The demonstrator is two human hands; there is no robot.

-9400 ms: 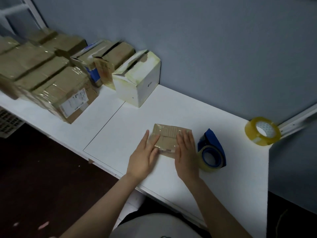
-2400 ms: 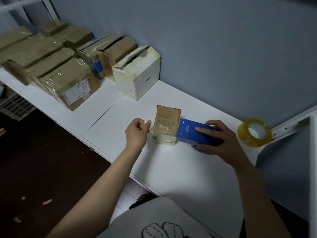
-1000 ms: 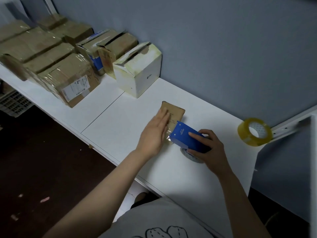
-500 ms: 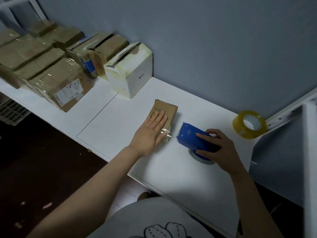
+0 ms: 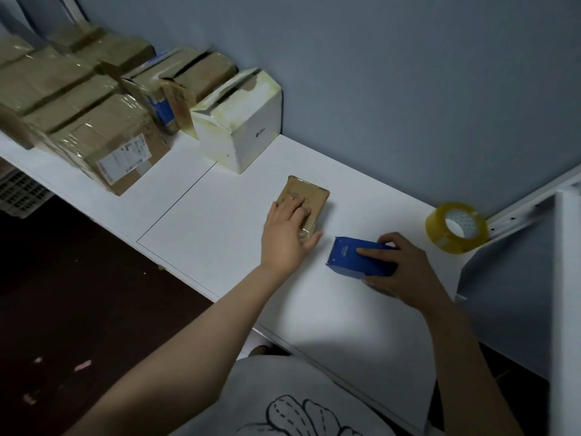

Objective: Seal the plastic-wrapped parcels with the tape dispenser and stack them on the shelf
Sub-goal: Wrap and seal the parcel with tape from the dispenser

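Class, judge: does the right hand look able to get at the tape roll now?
Probably yes: the roll stands close beyond the right hand, with bare table between. But that hand grips the dispenser, so it must let go first.

I see small flat brown card parcel w/ glossy clear plastic wrap; blue boxy tape dispenser looks matt; white shelf top smooth, matt.

- Tape dispenser: blue, small pale logo.
- Parcel, 10 o'clock from dispenser: brown, glossy clear wrap.
- Tape roll, 2 o'clock: translucent yellow, white core.
- Box: white, yellowed tape.
- Table: white.
- Wall: grey-blue.
- Shirt: grey, dark line drawing.
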